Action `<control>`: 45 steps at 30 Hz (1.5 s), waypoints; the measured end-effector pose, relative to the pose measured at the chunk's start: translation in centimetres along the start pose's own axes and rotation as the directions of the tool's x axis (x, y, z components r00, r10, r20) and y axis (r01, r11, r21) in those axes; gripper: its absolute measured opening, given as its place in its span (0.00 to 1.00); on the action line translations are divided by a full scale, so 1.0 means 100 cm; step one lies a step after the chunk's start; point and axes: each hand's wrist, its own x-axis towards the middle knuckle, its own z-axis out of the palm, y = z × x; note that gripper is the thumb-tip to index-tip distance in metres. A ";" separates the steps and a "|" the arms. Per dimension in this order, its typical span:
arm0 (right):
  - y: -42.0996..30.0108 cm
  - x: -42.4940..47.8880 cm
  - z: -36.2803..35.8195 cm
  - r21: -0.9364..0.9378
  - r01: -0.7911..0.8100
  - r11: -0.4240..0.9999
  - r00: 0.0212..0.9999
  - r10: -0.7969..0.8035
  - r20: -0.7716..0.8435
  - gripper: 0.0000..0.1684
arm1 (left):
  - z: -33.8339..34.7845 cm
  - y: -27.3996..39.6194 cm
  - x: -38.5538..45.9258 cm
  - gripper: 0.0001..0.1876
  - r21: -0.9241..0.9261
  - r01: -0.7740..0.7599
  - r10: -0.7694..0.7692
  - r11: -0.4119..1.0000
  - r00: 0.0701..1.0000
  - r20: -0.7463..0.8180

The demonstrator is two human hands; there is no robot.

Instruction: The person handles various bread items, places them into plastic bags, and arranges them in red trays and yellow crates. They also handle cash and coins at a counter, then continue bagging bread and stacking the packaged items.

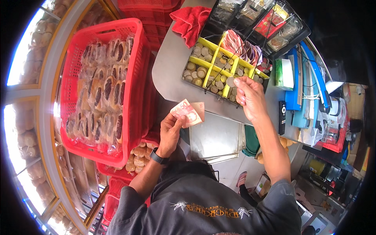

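Note:
A folded reddish 50 banknote (pixel 191 117) is pinched between the thumb and fingers of my left hand (pixel 171 132), in front of the counter's edge. My right hand (pixel 249 95) grips a silver coin (pixel 231 82) by its rim, above the near side of the cash box. That cash box (pixel 234 70) has yellow dividers, and its compartments hold silver and gold-toned coins. Bundled banknotes (pixel 233 44) stand upright in a rear compartment. Part of the box's front right is hidden behind my right hand.
On my left, a red plastic basket (pixel 133 88) holds rows of wrapped buns (pixel 107 88). The metal counter (pixel 169 63) carries a red cloth (pixel 192 23), a black remote control (pixel 282 117), a tissue box (pixel 284 73) and blue sealer-like devices (pixel 293 80). Another person's foot (pixel 242 178) shows below.

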 end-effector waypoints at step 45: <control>-0.023 0.142 0.084 -0.843 0.433 -0.320 0.837 -0.203 0.508 0.18 | -0.023 -0.005 0.006 0.11 0.012 0.006 -0.005 1.000 0.995 -0.099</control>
